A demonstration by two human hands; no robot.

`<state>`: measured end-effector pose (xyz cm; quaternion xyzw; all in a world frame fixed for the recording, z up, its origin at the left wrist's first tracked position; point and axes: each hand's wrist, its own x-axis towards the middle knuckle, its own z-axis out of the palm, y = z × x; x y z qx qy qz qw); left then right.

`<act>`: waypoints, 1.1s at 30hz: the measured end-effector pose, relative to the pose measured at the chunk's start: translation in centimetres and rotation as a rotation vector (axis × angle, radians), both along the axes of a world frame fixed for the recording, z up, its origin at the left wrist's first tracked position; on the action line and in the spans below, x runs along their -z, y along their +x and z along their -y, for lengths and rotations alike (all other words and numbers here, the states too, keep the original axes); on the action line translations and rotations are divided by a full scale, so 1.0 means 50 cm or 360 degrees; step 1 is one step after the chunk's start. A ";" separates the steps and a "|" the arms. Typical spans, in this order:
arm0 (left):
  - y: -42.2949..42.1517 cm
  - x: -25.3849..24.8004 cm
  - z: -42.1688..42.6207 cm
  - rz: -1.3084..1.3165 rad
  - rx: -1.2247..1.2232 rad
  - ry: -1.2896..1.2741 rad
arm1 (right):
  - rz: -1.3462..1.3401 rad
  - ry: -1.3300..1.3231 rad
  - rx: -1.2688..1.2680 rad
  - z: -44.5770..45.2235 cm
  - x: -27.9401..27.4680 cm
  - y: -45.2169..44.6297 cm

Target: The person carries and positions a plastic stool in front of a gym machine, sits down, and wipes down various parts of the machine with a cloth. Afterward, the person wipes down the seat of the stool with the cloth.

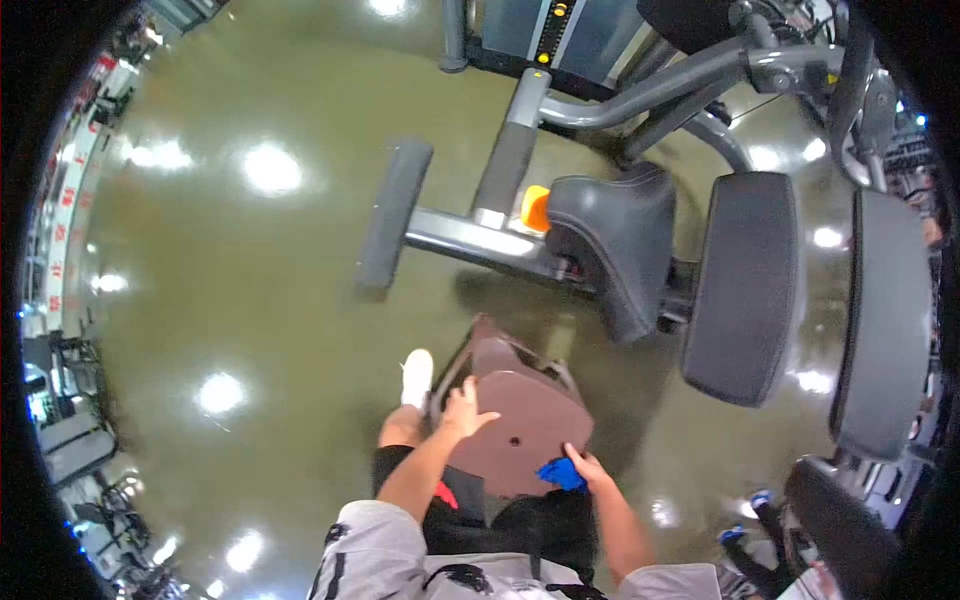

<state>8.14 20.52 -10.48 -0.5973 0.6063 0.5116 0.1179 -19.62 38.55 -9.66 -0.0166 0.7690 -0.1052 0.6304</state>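
A brown stool or chair [525,415] with a small dark hole in its flat top stands right before my body. My left hand [466,412] rests on the stool's left edge with the thumb and fingers spread. At the lower right edge of the stool, my right hand [584,466] holds a crumpled blue cloth [561,474] against the surface. Something red [446,494] shows at my lap, below my left forearm. My white shoe [417,378] is on the floor to the left of the stool.
Ahead stands an exercise machine with a black seat [615,240], grey pads [742,290], a foot bar [395,215] and an orange part [535,208]. Its weight stack [550,35] is at the top. More gym equipment lines the left edge. Glossy green floor [250,320] lies around.
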 end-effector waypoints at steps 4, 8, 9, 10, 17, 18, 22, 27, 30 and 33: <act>0.054 -0.023 0.013 0.0014 -0.0437 0.0382 | 0.0021 -0.0154 0.0012 -0.044 0.018 0.084; 0.140 0.067 -0.066 -0.0223 -0.0310 0.0600 | 0.0195 0.0079 -0.0156 -0.024 -0.014 0.064; 0.145 0.062 -0.074 -0.0296 -0.0303 0.0537 | 0.0216 0.0241 -0.0220 -0.015 -0.021 0.054; 0.146 0.060 -0.082 -0.0371 -0.0311 0.0461 | 0.0165 0.0246 -0.0237 -0.013 -0.026 0.054; 0.182 -0.032 -0.245 -0.0369 -0.0506 -0.0032 | 0.0117 -0.0399 -0.0279 -0.121 -0.084 0.051; 0.177 -0.077 -0.264 -0.0359 -0.0519 0.0043 | 0.0110 -0.0333 -0.0367 -0.138 -0.104 0.043; 0.181 -0.135 -0.354 -0.0546 -0.0679 0.0226 | 0.0008 -0.0302 -0.0389 -0.209 -0.252 0.073; 0.213 -0.233 -0.410 -0.0509 -0.0446 0.0695 | 0.0075 -0.0539 -0.0093 -0.418 -0.230 0.127; 0.218 -0.308 -0.385 -0.0483 -0.0361 0.0665 | -0.0052 -0.0356 0.0201 -0.483 -0.264 0.219; 0.234 -0.286 -0.379 -0.0500 -0.0030 0.0688 | -0.0125 -0.0493 0.0447 -0.531 -0.324 0.274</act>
